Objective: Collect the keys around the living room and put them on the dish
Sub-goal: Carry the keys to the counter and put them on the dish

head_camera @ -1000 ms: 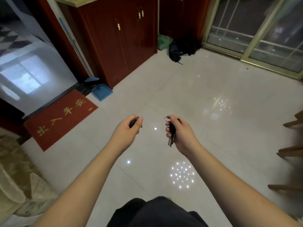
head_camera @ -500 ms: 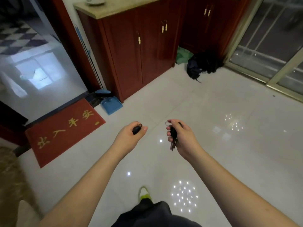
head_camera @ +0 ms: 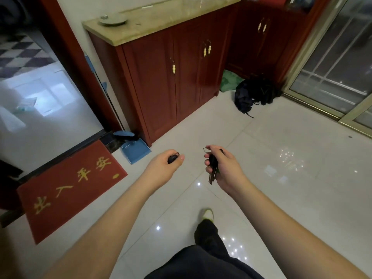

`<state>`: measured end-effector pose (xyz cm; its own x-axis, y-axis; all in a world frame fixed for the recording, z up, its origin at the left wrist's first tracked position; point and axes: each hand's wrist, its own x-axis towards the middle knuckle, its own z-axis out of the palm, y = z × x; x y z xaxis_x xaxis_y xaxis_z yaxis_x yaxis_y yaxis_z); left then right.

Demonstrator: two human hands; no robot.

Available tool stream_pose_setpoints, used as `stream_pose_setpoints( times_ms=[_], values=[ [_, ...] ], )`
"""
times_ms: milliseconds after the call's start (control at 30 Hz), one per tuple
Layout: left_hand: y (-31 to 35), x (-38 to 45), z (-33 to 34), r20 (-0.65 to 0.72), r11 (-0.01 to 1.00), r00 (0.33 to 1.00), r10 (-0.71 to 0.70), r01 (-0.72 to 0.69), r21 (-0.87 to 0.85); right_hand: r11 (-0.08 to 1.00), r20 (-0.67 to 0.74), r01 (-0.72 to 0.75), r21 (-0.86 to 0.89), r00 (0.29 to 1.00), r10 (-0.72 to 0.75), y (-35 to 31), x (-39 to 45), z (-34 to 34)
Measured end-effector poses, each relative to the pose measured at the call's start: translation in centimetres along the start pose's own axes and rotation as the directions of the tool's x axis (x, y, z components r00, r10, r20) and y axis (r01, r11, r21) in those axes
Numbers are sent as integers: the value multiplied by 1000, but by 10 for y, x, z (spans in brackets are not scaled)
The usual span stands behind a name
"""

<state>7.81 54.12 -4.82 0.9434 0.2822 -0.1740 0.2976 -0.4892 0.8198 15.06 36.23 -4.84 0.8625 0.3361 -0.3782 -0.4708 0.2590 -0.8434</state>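
Note:
My left hand [head_camera: 163, 166] grips a small black key fob [head_camera: 173, 158], held out over the tiled floor. My right hand [head_camera: 224, 168] grips a bunch of keys [head_camera: 212, 170] with black heads; the metal blades hang down and a ring sticks out at the top. A pale dish [head_camera: 112, 19] sits on the left end of the cabinet top [head_camera: 161, 21], far ahead of both hands. Something small lies in the dish; I cannot tell what it is.
The red wooden cabinet [head_camera: 171, 81] stands ahead. A blue dustpan and brush [head_camera: 133, 149] lean at its left corner. A red doormat [head_camera: 66, 186] lies at left by a doorway. A dark bag [head_camera: 253, 93] lies by the cabinets. Sliding glass doors [head_camera: 338, 63] are at right.
I have walked closer to the cabinet and my view has tilted up, so the dish on its top has come into sight. Both hands still hold their keys.

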Motion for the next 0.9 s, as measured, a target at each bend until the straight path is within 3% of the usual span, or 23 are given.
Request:
stream_pose_setpoints(
  times_ms=[200, 367, 533, 900],
  values=[
    [12, 119, -10, -36, 998, 997, -65, 66, 12, 996, 58, 43, -76, 998, -39, -38, 123, 8],
    [42, 208, -31, -128, 998, 989, -70, 69, -12, 999, 125, 8, -31, 992, -4, -86, 217, 22],
    [56, 280, -50, -16, 920, 977, -212, 194, -340, 1000, 181, 23, -15, 983, -19, -122, 294, 49],
    [17, 440, -136, -84, 819, 967, -240, 155, -553, 998, 276, -37, -46, 960, 48, -145, 463, 155]
  ],
)
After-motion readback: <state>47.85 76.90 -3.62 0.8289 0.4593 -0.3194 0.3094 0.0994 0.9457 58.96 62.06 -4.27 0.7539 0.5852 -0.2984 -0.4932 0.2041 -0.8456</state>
